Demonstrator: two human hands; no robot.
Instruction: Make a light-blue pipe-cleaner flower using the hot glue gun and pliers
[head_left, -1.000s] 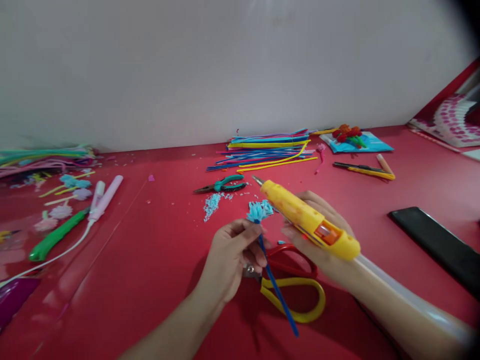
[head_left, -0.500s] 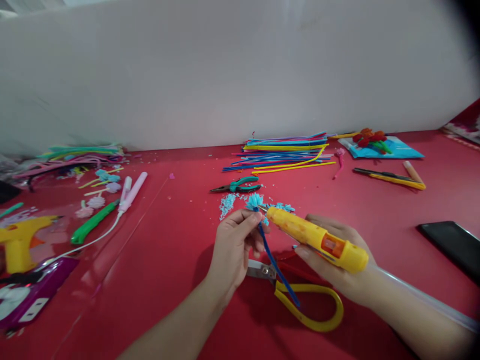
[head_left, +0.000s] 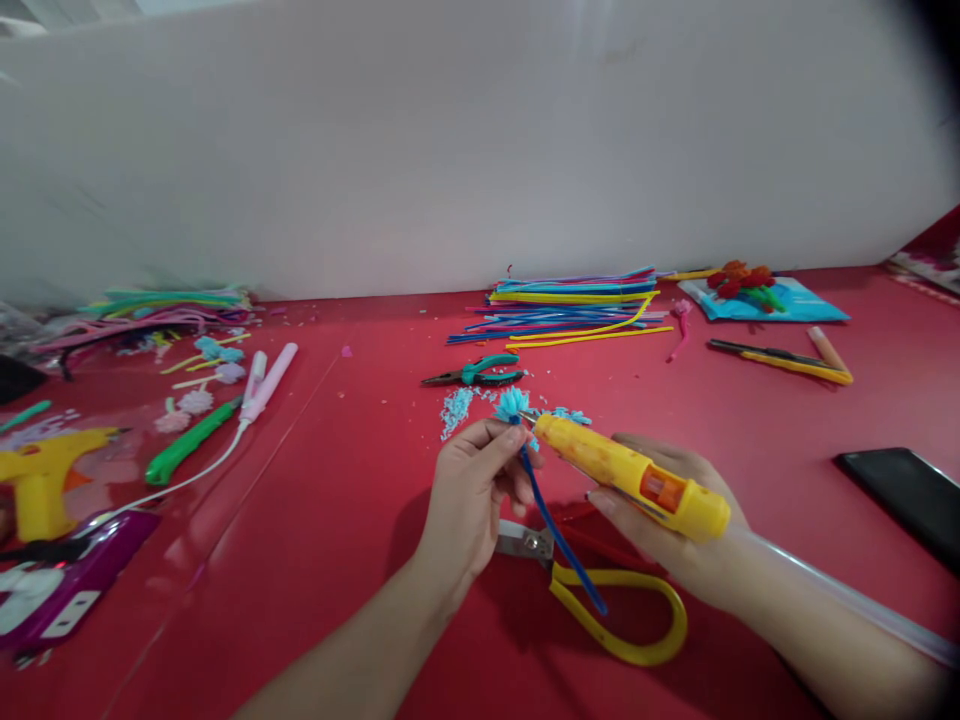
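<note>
Left hand (head_left: 469, 490) fingers pinch blue stem (head_left: 559, 530) under tuft (head_left: 512, 403). Right hand (head_left: 667, 530) clenched round glue pen (head_left: 630, 475), tip at tuft base. Tuft formed; gluing seemingly underway. Scissors (head_left: 615, 610) at 6 o'clock.

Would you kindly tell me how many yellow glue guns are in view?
2: a slim yellow pen-style glue gun in the right hand, and a yellow pistol-shaped glue gun at the table's far left. Clutter may hide others.
</note>
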